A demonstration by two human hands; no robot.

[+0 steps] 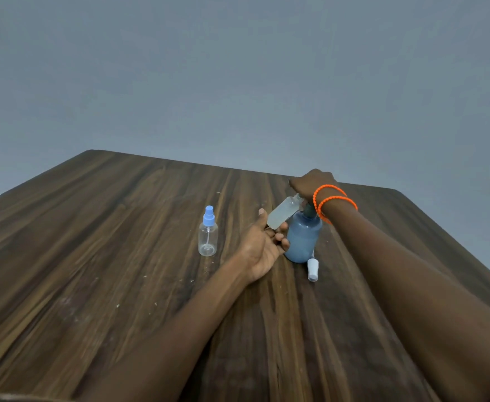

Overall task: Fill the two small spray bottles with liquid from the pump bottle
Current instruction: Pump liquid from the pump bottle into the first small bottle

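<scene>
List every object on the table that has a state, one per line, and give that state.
Pump bottle: upright, blue, its pump head under the right hand.
Tilted spray bottle: uncapped, held by the left hand, mouth up at the pump spout, partly filled with cloudy liquid.
Second spray bottle: upright, blue sprayer on, looks empty.
Loose cap: lying on the table beside the pump bottle.
</scene>
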